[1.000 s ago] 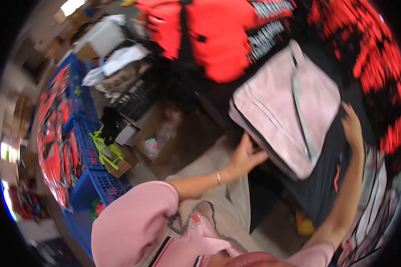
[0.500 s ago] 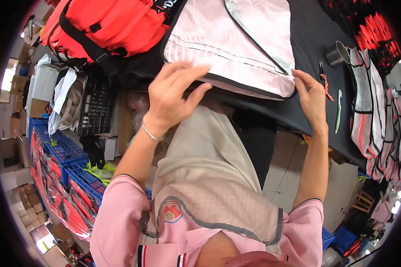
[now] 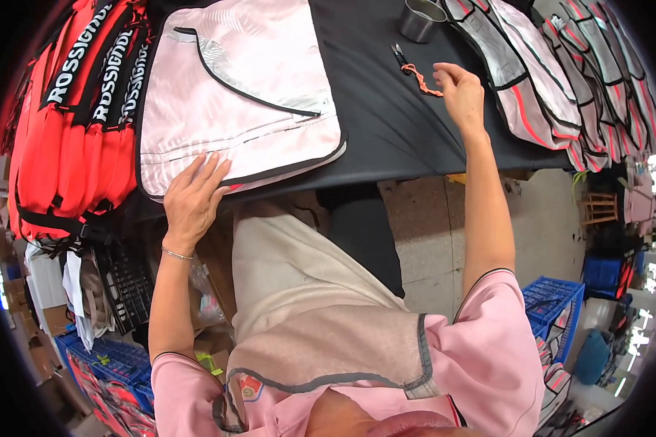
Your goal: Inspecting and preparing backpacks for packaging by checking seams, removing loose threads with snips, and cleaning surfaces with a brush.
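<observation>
A pale pink fabric panel [image 3: 262,65] with black binding and a curved black-edged slit lies on the black-covered table [image 3: 375,138], with more fabric layers showing beneath its near edge. My left hand [image 3: 193,197] rests on its near left corner, fingers stretched out and flat. To the right of the panel, my right hand [image 3: 463,98] is over the table with fingers curled in; what they hold, if anything, is hidden. Small black thread snips [image 3: 399,57] lie beside it, and their orange cord [image 3: 421,80] reaches toward this hand.
Red bags with black straps [image 3: 73,160] are piled at the left. A metal cup [image 3: 421,22] stands beyond the snips. Grey and pink fabric pieces with black edging [image 3: 517,80] hang over the table's right side. Blue crates [image 3: 554,302] stand on the floor.
My view has shifted rightward. My left hand has come down flat on the panel. My right hand has left the panel's corner for the snips' cord; the slim green-and-white tool there is now out of sight.
</observation>
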### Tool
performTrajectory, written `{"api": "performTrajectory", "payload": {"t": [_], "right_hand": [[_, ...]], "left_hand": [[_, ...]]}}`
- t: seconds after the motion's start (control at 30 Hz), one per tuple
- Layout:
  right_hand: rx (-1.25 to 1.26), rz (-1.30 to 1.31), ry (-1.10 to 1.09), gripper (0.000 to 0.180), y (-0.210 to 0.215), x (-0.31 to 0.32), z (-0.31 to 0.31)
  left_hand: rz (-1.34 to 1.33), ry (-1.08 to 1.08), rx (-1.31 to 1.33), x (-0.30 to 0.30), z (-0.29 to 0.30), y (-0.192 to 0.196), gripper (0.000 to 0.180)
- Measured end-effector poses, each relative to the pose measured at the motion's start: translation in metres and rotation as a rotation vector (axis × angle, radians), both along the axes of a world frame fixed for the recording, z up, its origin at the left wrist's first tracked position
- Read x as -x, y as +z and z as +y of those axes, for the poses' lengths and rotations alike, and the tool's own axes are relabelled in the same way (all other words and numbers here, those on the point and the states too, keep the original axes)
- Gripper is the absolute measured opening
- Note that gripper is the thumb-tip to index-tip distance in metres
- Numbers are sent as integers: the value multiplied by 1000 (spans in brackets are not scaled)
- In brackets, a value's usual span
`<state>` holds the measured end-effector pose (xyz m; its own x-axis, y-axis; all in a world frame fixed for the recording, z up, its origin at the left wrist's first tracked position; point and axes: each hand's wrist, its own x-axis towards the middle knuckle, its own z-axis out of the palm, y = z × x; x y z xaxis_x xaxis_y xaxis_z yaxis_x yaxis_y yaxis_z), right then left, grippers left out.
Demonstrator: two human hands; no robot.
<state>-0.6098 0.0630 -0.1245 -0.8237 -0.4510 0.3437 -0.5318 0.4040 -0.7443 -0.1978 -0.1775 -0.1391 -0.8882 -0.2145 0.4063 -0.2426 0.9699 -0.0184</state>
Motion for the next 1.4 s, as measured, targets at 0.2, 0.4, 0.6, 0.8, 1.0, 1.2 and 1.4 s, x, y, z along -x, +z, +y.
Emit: {"api": "performTrajectory", "payload": {"t": [0.2,0.4,0.6,0.8,1.0,1.2,1.4], "right_hand": [[-190,-50,105,19,-4,-19,-40],[-269,91,800,37,3,-108,-61],[219,-571,581,37,-30,-118,-54],[32,-962,410,40,-33,-154,-6],[250,-1037,565,50,4,-187,-34],[543,-812,454,34,33,-198,-56],[365,-585,489,34,47,-205,-64]], "left_hand": [[-26,-10,-26,-10,-4,2,38],[-33,-7,-130,2,11,16,49],[75,-121,-5,89,47,0,48],[78,-103,-150,115,26,29,25],[89,-103,-208,121,32,81,30],[119,-117,-196,114,43,118,29],[105,-185,-285,107,24,129,21]]}}
